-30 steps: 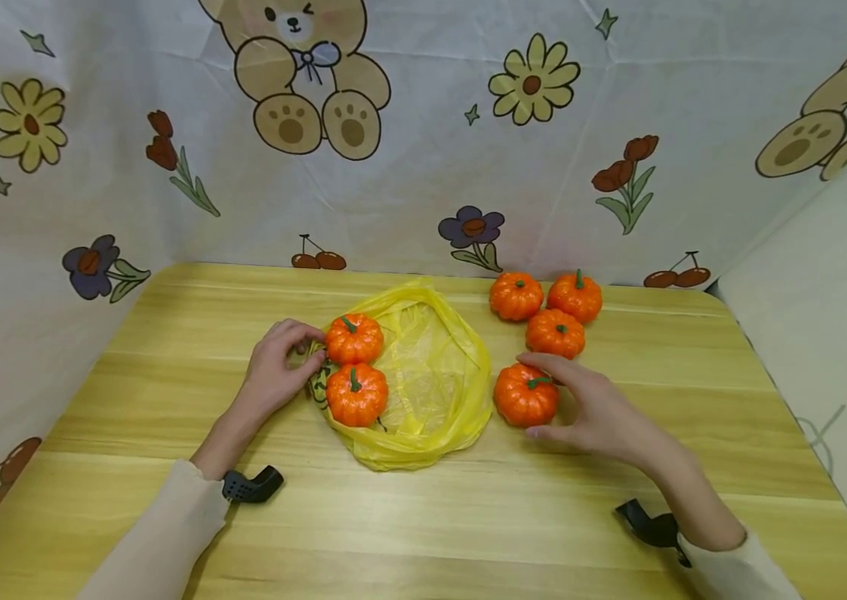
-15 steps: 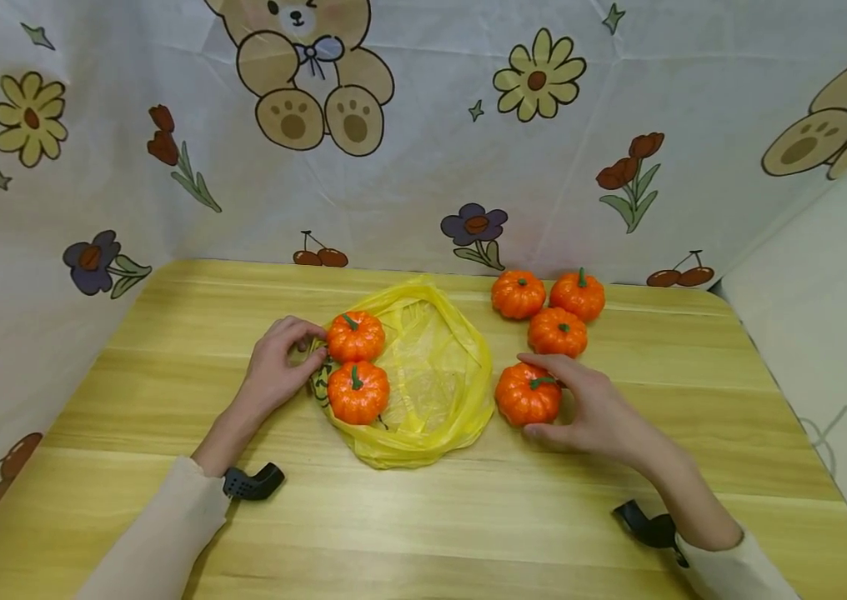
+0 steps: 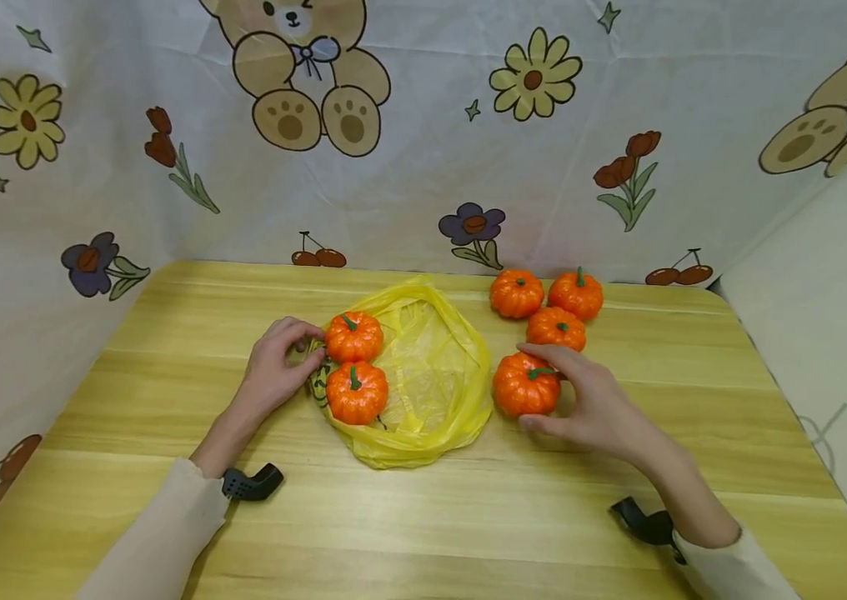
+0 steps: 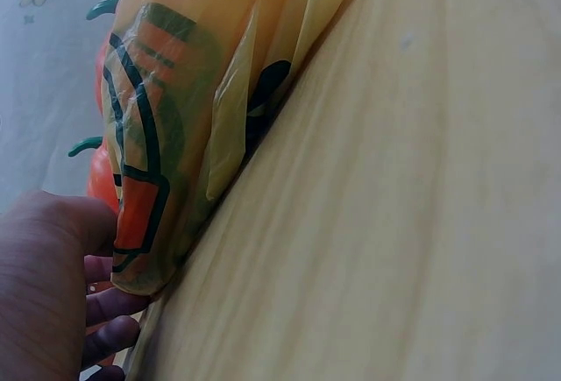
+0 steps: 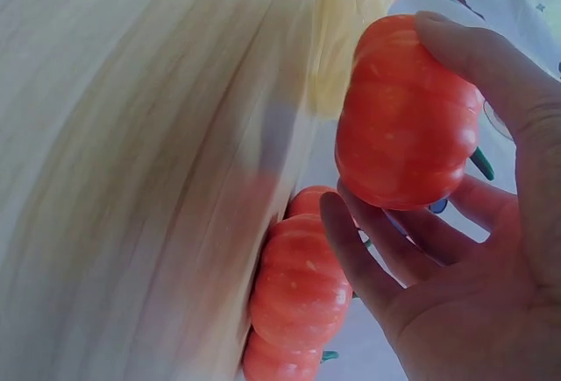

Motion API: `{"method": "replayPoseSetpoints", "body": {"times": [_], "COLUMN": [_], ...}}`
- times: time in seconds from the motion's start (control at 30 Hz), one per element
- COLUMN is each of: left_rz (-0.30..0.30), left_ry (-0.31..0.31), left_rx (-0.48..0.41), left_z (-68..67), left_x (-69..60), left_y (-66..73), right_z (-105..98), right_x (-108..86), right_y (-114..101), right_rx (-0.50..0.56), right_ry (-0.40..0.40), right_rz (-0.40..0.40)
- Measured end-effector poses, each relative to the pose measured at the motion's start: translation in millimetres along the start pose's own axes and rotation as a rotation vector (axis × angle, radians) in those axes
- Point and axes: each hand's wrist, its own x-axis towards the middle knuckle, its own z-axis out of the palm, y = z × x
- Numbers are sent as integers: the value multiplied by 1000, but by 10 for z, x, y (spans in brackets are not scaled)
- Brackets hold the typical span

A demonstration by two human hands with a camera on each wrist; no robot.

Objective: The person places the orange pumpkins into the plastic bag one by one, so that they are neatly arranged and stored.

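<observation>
My right hand (image 3: 592,408) grips an orange toy pumpkin (image 3: 526,384) with a green stem, thumb on the near side and fingers on the far side. The right wrist view shows this held pumpkin (image 5: 405,118) raised off the table. A thin yellow plastic bag (image 3: 423,450) lies spread open to its left, and two more pumpkins (image 3: 357,392) sit in the bag's left part. My left hand (image 3: 279,362) holds the bag's left edge between curled fingers and thumb. In the left wrist view, the printed bag (image 4: 166,136) partly hides those fingertips.
Several other pumpkins (image 3: 516,293) stand grouped at the back right of the wooden table (image 3: 423,533). A patterned cloth (image 3: 408,100) hangs behind the table, with a pale panel (image 3: 829,317) on the right. Each wrist wears a black mount (image 3: 253,482).
The right hand has closed around the pumpkin and raised it slightly, a little toward the back of the table. My left hand and the bag have stayed in place.
</observation>
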Motion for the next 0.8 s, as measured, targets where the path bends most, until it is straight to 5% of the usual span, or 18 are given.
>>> {"method": "replayPoseSetpoints", "body": {"times": [0.8], "left_rz": [17], "left_ry": [3], "left_rx": [6], "left_z": [-3], "left_x": [3], "left_y": [19], "right_z": [49], "right_x": [427], "right_y": [-464], "right_rx": [77], "right_ry": [7], "right_rz": [-50]}}
